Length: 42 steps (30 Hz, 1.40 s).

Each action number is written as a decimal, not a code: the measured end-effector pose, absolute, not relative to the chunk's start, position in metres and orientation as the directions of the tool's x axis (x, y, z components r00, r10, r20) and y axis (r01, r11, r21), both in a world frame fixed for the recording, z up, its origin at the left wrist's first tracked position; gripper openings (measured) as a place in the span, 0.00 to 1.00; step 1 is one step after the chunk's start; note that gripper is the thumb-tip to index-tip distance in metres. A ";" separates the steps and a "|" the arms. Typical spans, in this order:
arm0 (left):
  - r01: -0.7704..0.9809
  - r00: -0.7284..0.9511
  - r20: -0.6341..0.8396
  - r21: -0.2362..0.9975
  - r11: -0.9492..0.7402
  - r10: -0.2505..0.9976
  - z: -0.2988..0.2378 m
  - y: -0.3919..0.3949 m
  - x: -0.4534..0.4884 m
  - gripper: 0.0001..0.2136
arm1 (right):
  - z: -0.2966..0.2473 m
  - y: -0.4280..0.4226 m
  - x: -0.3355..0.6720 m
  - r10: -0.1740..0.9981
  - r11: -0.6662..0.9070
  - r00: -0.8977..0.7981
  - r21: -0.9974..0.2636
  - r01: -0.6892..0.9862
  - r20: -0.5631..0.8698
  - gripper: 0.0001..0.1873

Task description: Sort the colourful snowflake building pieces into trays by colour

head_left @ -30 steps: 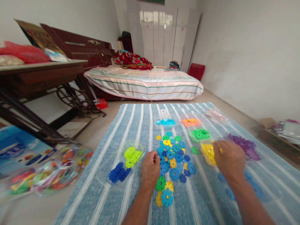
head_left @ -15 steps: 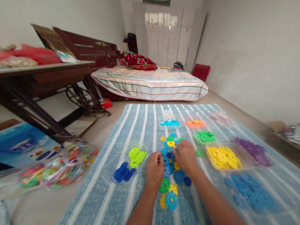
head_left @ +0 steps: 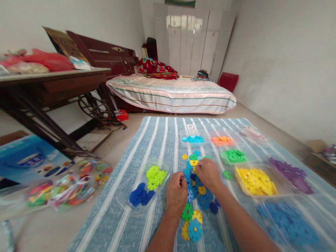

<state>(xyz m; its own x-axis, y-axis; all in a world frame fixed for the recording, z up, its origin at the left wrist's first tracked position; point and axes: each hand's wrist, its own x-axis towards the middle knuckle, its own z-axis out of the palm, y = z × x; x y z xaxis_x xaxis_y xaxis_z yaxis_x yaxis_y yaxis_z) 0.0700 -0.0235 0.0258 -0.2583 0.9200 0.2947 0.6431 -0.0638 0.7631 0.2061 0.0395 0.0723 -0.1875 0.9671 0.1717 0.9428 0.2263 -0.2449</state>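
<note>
A joined cluster of notched plastic discs (head_left: 193, 190) in blue, yellow and green lies on the striped cloth (head_left: 123, 182). At its left edge is my left hand (head_left: 177, 190), fingers curled closed; whatever they hold is hidden. My right hand (head_left: 209, 174) reaches over the upper right of the cluster with thumb and fingers pinched together, and the thing in the pinch is too small to make out. Closest to me, a light blue disc (head_left: 195, 230) overlaps yellow ones beside a green disc (head_left: 187, 212). A loose green disc (head_left: 227, 175) lies right of my right hand.
On the left, a clear tray (head_left: 123, 206) holds lime and dark blue discs. Boxes of yellow discs (head_left: 256, 181), green discs (head_left: 234, 156), orange discs (head_left: 222, 140), purple discs (head_left: 291, 174) and blue discs (head_left: 291, 220) stand around the right. A sewing-machine table (head_left: 52, 84) is beyond.
My right hand's fingers have drawn together into a pinch and lifted slightly off the cluster. My left hand stays closed at the cluster's left edge. The whole view has shifted a little.
</note>
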 end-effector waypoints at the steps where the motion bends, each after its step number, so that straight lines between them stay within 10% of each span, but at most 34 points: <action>1: 0.641 -0.258 0.291 0.765 -0.062 0.921 0.026 -0.024 0.070 0.08 | 0.079 0.049 0.206 0.966 0.225 -0.182 -0.251 0.941 0.183 0.12; 8: 0.616 -0.278 0.289 0.785 -0.061 0.916 0.027 -0.024 0.070 0.08 | 0.128 0.114 0.204 0.945 0.193 -0.110 -0.254 0.948 0.309 0.22; 17: 0.610 -0.267 0.269 0.791 -0.055 0.925 0.026 -0.024 0.070 0.08 | 0.077 0.054 0.192 0.838 0.546 -0.538 -0.152 0.824 0.094 0.11; 42: 0.612 -0.273 0.295 0.788 -0.071 0.916 0.026 -0.024 0.072 0.08 | 0.077 0.065 0.204 0.793 0.609 -0.592 -0.154 0.778 0.146 0.15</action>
